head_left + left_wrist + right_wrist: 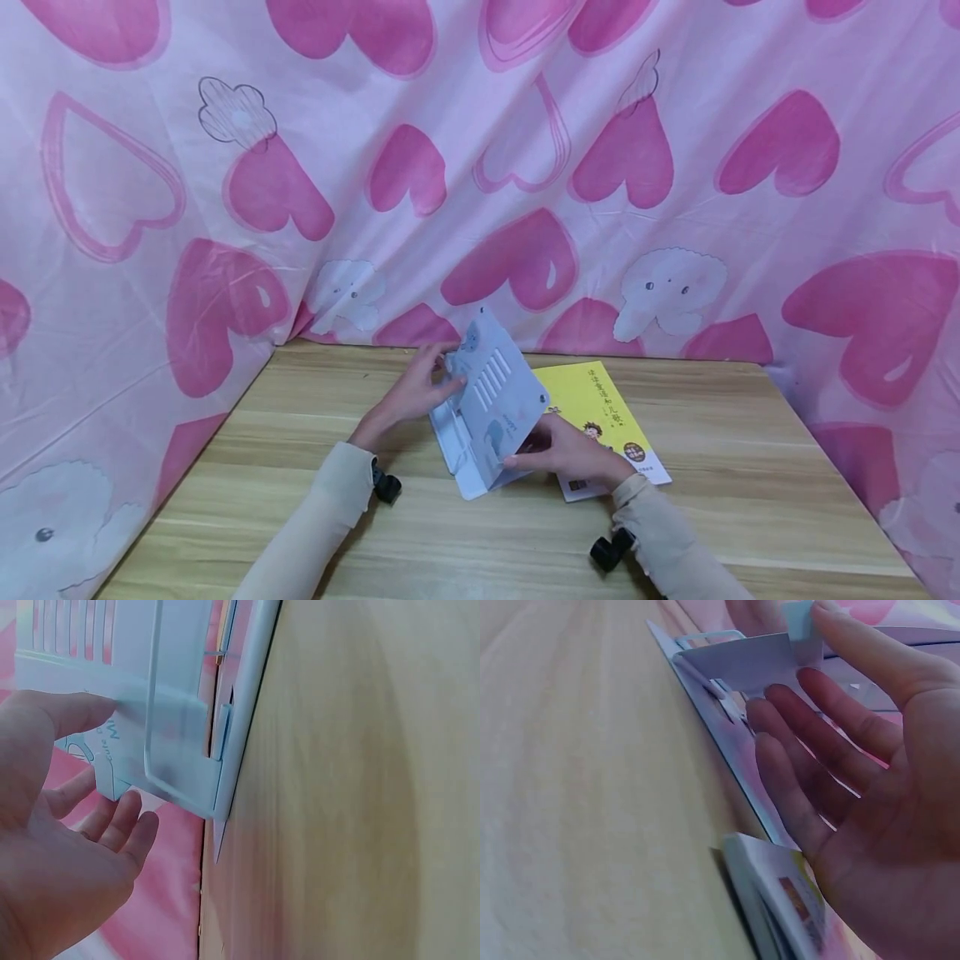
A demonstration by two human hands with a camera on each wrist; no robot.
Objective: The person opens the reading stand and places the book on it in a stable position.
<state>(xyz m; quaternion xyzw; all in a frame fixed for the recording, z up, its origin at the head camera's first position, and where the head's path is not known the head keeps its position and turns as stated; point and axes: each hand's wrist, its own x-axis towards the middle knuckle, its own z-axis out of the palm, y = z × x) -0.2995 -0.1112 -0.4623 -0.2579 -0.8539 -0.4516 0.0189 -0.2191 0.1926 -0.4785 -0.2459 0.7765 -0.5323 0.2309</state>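
A pale blue book stand (517, 387) with slots and printed cartoon figures stands half unfolded on the table, its slotted panel tilted up from the base. My left hand (416, 390) holds the panel's left side, the thumb on its face and the other fingers past the edge. At the lower right, my right hand (573, 450) pinches the panel near a small tab (799, 621), its fingers loosely bent behind. A wire prop (150, 697) shows in the left wrist view. Part of the base is hidden behind the panel.
A yellow-covered book (600, 400) lies flat just right of the stand, partly under my right hand. The wooden table (720, 517) ends at a pink curtain (510, 250) with hearts at the back and sides. Each wrist wears a black camera.
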